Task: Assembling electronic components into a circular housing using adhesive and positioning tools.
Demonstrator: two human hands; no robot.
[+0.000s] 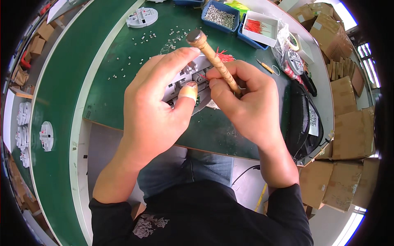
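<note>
My left hand [158, 92], its thumb wrapped in a yellowish bandage, is closed around a grey plastic housing [187, 76] held above the green table. The thumb presses near the housing's inner parts. My right hand [248, 96] grips a wooden-handled tool [217, 61] whose metal-capped end points up and away. The tool's working end is hidden in the hand. At my right fingertips, against the housing, a thin red wire [203, 76] shows. Just beyond the housing lies a bunch of red wires [225, 56].
Small metal parts [176, 35] lie scattered at the back. Behind them stand a blue bin [219, 28] of metal pieces and a white box [261, 37] with red wires. A wooden-handled pick [266, 66] and a black mesh case [301, 119] lie right. A conveyor [53, 98] runs left.
</note>
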